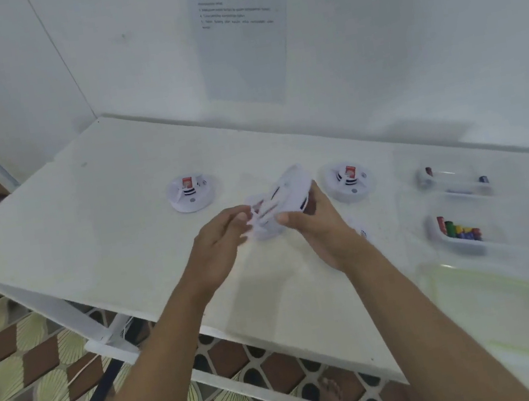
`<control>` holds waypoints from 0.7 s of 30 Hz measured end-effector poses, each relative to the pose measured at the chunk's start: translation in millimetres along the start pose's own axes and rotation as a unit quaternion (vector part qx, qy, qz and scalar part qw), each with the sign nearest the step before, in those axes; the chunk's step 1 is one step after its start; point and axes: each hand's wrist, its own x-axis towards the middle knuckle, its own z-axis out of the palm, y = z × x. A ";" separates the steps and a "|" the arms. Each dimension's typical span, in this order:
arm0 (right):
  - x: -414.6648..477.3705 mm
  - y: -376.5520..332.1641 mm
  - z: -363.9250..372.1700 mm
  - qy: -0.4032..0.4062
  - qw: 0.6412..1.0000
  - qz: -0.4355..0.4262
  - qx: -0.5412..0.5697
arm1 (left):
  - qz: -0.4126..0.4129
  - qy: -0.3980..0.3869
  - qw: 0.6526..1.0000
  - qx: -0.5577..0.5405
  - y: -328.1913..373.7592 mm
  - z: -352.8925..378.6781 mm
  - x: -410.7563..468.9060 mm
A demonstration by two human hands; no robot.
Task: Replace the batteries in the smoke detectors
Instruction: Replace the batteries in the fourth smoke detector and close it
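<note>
One white tray (453, 245) holds a cluster of coloured batteries (459, 230).

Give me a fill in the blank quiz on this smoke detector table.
1. The left detector and right detector on the table both show ____ batteries.
2. The paper sheet hangs on the ____.
3. The bin of coloured batteries sits on the person's ____ side.
Missing words: red; wall; right.
</note>
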 end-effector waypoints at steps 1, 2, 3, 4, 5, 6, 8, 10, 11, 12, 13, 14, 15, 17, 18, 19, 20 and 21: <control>-8.6 1.1 -4.5 -0.016 1.000 -0.015 -0.009 | -0.006 -0.026 0.999 -0.037 6.0 5.7 -4.8; -17.8 2.2 -8.5 -0.042 0.999 -0.023 -0.016 | -0.012 -0.054 0.996 -0.068 11.1 11.8 -9.5; -27.1 2.4 -12.1 -0.055 0.998 -0.031 -0.009 | -0.020 -0.075 0.992 -0.100 14.3 17.0 -13.4; -37.0 1.3 -16.7 -0.045 0.998 -0.033 -0.001 | -0.029 -0.092 0.986 -0.135 17.2 23.4 -17.6; -45.2 0.0 -20.5 -0.029 0.999 -0.030 0.002 | -0.039 -0.100 0.980 -0.170 17.8 28.0 -20.3; -50.7 2.0 -25.9 -0.021 0.999 -0.026 -0.001 | -0.044 -0.105 0.973 -0.199 18.2 31.9 -22.7; -64.9 0.7 -35.6 -0.007 0.999 -0.020 -0.030 | -0.041 -0.120 0.967 -0.219 18.3 41.1 -27.4; -78.1 -3.0 -46.7 0.006 0.997 -0.010 -0.075 | -0.036 -0.130 0.967 -0.218 17.5 49.9 -31.0; -84.2 -4.5 -51.7 0.009 0.996 -0.006 -0.093 | -0.035 -0.132 0.968 -0.213 17.5 53.8 -32.5; -90.7 -6.5 -57.3 0.011 0.994 -0.003 -0.108 | -0.033 -0.135 0.969 -0.202 17.9 59.2 -33.6; -95.9 -8.9 -61.6 0.013 0.992 0.002 -0.125 | -0.029 -0.136 0.972 -0.190 17.8 64.3 -34.4; -100.4 -9.5 -66.7 0.014 0.990 0.006 -0.142 | -0.025 -0.139 0.974 -0.179 17.8 70.0 -35.1; -104.7 -10.4 -71.3 0.015 0.988 0.012 -0.151 | -0.023 -0.142 0.975 -0.172 17.3 75.3 -35.5; -112.4 -13.4 -79.9 0.020 0.988 0.016 -0.155 | -0.025 -0.157 0.974 -0.162 18.3 85.0 -36.9; -116.5 -15.2 -84.6 0.022 0.987 0.016 -0.158 | -0.025 -0.169 0.973 -0.157 19.0 90.1 -36.8; -120.8 -17.5 -89.9 0.024 0.987 0.016 -0.158 | -0.021 -0.180 0.972 -0.148 20.8 95.7 -36.9; -124.9 -19.7 -95.2 0.025 0.987 0.017 -0.155 | -0.011 -0.186 0.973 -0.134 22.3 101.0 -36.2; -128.3 -21.9 -99.4 0.025 0.988 0.021 -0.151 | 0.004 -0.181 0.977 -0.110 24.2 105.1 -35.5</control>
